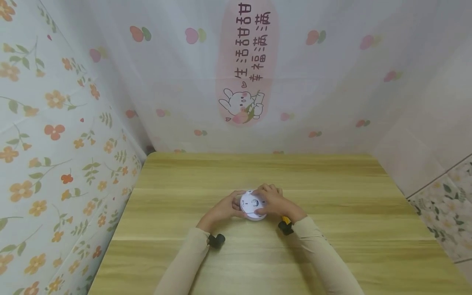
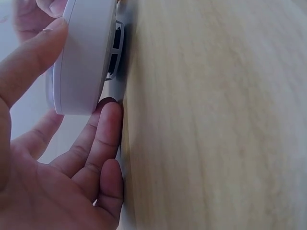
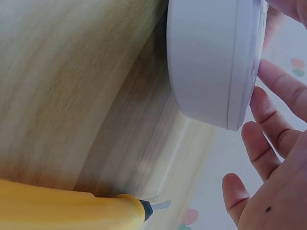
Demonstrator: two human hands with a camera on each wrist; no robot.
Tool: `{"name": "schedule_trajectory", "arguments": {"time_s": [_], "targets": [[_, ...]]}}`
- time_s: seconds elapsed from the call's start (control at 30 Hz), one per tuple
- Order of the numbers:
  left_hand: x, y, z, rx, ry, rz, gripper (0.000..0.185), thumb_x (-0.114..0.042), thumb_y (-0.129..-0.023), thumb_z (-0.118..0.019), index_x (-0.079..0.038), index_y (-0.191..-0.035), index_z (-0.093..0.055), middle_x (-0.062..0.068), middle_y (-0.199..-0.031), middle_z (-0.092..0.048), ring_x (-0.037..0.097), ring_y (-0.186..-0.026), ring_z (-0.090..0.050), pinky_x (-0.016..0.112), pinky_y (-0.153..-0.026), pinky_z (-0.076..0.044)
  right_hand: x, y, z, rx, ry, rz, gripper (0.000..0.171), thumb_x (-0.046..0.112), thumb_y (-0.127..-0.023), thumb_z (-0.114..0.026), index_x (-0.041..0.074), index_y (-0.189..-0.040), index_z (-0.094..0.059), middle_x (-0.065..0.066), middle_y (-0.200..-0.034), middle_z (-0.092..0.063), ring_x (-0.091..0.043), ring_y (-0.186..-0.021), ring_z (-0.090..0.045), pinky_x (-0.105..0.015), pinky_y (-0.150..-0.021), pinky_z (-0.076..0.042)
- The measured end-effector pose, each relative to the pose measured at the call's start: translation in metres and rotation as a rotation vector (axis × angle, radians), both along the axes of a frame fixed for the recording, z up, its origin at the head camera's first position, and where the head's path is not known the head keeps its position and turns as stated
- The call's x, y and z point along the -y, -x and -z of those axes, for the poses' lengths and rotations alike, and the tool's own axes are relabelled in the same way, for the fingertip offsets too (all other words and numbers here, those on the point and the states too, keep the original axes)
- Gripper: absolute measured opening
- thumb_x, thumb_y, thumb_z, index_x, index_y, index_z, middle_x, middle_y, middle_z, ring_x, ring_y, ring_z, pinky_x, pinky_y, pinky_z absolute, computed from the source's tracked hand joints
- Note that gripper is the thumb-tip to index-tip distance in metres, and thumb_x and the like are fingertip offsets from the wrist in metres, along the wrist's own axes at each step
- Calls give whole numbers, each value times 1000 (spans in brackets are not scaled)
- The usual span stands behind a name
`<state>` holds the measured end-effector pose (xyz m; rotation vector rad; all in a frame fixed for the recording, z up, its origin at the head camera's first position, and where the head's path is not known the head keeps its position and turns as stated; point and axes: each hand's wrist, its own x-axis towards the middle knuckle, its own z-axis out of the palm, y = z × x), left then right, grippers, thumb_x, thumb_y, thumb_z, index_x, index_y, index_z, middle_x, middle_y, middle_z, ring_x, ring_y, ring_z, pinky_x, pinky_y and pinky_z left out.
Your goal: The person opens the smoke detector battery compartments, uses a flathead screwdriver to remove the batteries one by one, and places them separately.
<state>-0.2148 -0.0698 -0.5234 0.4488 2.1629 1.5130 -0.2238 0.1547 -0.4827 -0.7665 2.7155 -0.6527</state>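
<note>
A white round smoke detector [image 1: 248, 206] is held low over the table, its flat back plate facing up. In the left wrist view its vented front [image 2: 115, 52] points down to the wood. My left hand [image 1: 225, 209] grips the left side, thumb on the upper rim and fingers at the lower edge. My right hand [image 1: 275, 201] holds the right side, with thumb and forefinger on the back plate; its outer fingers [image 3: 259, 148] stand off the detector's side [image 3: 204, 62]. Beside my right wrist lies a yellow-handled screwdriver [image 3: 72, 206] with a flat metal tip.
The wood-grain table [image 1: 177, 246] spreads around both hands. A pale printed curtain [image 1: 166, 82] hangs behind its far edge, and a flowered curtain [image 1: 55, 164] runs along the left. A black wrist mount [image 1: 216, 241] sits on the left wrist, another [image 1: 285, 228] on the right.
</note>
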Motion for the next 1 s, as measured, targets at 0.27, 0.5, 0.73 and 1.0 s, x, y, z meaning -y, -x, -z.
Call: {"name": "schedule_trajectory", "arguments": {"time_s": [0.27, 0.5, 0.73, 1.0], "targets": [[0, -4, -10, 5, -35, 2, 81, -7, -80, -77, -13, -148, -34, 23, -117, -62, 27, -100, -65, 34, -84, -55, 1, -1, -6, -26, -6, -9, 53, 30, -79, -79, 10, -123, -58, -9, -122, -53, -28, -110, -40, -42, -83, -25], [-1, -1, -2, 12, -31, 15, 81, -10, -80, -77, -15, -149, -34, 21, -117, -63, 23, -100, -65, 31, -83, -54, 0, -1, -3, -44, -15, -12, 53, 31, -79, -79, 10, -122, -58, -8, -119, -53, -27, -109, -41, -43, -82, -22], [-1, 1, 1, -2, -32, 25, 81, -9, -81, -77, -12, -149, -33, 21, -124, -61, 24, -102, -66, 30, -82, -55, 0, 0, -2, -65, -32, -12, 53, 32, -78, -79, 10, -122, -59, -8, -118, -52, -28, -108, -42, -44, -83, -23], [0, -1, -2, 7, -21, 12, 80, -12, -81, -77, -14, -149, -33, 20, -122, -61, 23, -103, -65, 31, -85, -54, 1, 0, -8, -63, -26, -23, 55, 31, -78, -79, 10, -124, -59, -8, -118, -51, -27, -107, -41, -44, -84, -24]]}}
